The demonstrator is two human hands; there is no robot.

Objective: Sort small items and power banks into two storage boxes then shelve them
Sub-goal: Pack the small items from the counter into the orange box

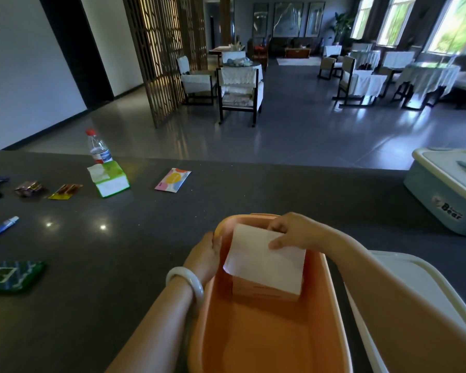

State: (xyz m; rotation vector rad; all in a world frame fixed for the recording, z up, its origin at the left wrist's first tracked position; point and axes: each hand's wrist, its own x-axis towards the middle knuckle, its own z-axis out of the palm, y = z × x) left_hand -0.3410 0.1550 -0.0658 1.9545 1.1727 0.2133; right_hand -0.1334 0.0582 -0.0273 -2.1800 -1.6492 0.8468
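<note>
Lower centre, step: right hand [293,230] pinches white pack [267,261] into orange box [256,343]; left hand [205,254] grips rim.
Next: release, likely fetch counter items.

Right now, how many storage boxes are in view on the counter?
2. The open orange box sits nearest, with both hands inside it; the lidded pale blue box stands at the counter's far right edge. A white lid lies beside the orange box.

Dark countertop [226,189]; boxes [264,335], packets [173,180]
</note>
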